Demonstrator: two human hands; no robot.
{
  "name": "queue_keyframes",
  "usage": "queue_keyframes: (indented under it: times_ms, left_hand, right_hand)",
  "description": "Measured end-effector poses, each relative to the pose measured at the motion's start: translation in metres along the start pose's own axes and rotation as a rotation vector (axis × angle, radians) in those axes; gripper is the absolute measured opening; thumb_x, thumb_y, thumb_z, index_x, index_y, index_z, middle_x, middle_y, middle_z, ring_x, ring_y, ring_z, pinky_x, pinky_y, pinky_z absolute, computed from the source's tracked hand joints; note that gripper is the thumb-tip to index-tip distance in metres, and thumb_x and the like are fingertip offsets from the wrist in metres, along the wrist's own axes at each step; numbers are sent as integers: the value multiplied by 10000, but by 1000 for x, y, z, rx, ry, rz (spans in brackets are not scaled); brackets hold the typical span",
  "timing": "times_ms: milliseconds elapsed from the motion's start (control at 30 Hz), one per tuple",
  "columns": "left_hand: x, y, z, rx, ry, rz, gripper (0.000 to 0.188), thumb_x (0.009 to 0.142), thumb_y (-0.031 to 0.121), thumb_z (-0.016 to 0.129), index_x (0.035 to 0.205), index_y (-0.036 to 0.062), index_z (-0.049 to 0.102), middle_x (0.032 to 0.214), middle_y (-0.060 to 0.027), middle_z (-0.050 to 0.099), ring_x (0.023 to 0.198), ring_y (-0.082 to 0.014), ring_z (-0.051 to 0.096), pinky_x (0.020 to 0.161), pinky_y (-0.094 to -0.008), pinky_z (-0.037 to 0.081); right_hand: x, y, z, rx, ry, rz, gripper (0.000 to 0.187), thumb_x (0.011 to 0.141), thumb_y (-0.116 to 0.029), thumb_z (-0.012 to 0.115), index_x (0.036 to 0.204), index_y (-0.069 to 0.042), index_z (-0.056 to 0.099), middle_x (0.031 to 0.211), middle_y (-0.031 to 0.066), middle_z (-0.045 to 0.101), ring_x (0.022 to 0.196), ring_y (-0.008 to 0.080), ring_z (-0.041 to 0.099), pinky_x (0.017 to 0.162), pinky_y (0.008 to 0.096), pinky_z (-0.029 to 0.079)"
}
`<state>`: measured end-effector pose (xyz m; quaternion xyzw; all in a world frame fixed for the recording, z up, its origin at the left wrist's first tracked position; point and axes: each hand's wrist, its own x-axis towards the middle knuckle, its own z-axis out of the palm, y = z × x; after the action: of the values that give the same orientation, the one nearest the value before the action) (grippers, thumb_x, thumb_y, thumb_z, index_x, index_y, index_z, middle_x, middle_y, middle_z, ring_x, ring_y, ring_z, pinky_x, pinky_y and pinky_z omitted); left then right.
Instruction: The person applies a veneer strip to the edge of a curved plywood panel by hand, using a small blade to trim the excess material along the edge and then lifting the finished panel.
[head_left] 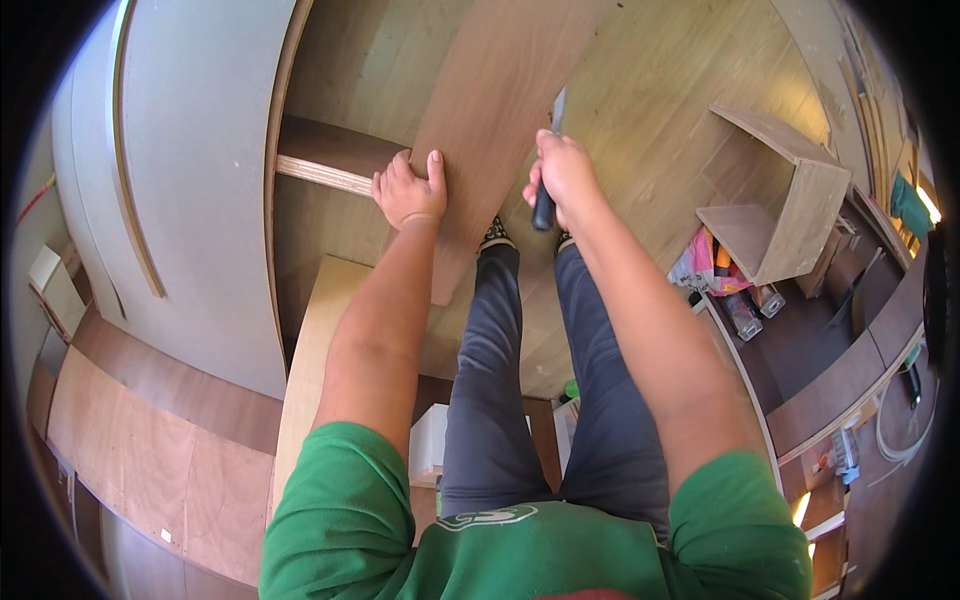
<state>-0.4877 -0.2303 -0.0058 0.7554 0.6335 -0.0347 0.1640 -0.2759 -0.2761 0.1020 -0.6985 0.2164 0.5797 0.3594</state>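
A long brown wooden board (500, 90) stretches from the far edge down toward my feet, leaning at a slant. My left hand (408, 192) is closed over its left edge, the thumb on the board's face and the fingers bent beside the edge. Just behind those fingers is a panel with a pale plywood edge (325, 174). To the right of the board, my right hand (563, 178) grips a black-handled tool (543, 212) with a narrow metal blade pointing away from me. The blade is near the board's right edge; whether it touches cannot be told.
A tall grey panel (200, 180) stands at left, with a low wooden bench-like surface (150, 440) nearer me. On the wood-look floor (640, 120) at right sits an open wooden box (810, 215), beside a plastic bag (705, 262). Dark shelving (850, 355) curves along the right.
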Motion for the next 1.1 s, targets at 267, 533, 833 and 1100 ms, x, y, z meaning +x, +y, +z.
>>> queue_keyframes:
  times_ms: [267, 533, 833, 1100]
  left_hand:
    - [5, 6, 4, -21, 40, 27, 532, 927, 567, 497, 1139, 95, 618, 1045, -122, 694, 1062, -292, 611, 1106, -458, 318]
    - [-1, -4, 1, 15, 10, 9, 558, 933, 581, 479, 1170, 91, 604, 1035, -134, 693, 1074, -300, 605, 1114, -454, 313]
    - [2, 1, 3, 59, 4, -3, 557, 914, 567, 510, 1170, 84, 619, 1090, -124, 688, 1088, -292, 606, 1108, -463, 313]
    - [-2, -3, 6, 103, -16, -33, 587, 923, 576, 508, 1193, 65, 611, 1085, -172, 686, 1099, -314, 605, 1123, -450, 314]
  right_hand:
    - [19, 20, 9, -14, 17, 69, 235, 997, -326, 483, 947, -98, 452, 628, 52, 498, 459, 199, 494, 439, 366, 457]
    - [-41, 21, -11, 82, -30, 25, 240, 991, -332, 504, 901, -112, 465, 612, 64, 510, 430, 190, 513, 402, 329, 424]
    - [-31, 56, -48, 11, -54, -132, 217, 972, -262, 578, 965, -72, 473, 622, 49, 516, 435, 170, 521, 398, 305, 431]
    - [-35, 108, -95, 30, -65, 54, 231, 937, -183, 663, 909, -85, 456, 616, 27, 486, 387, 139, 474, 340, 292, 389]
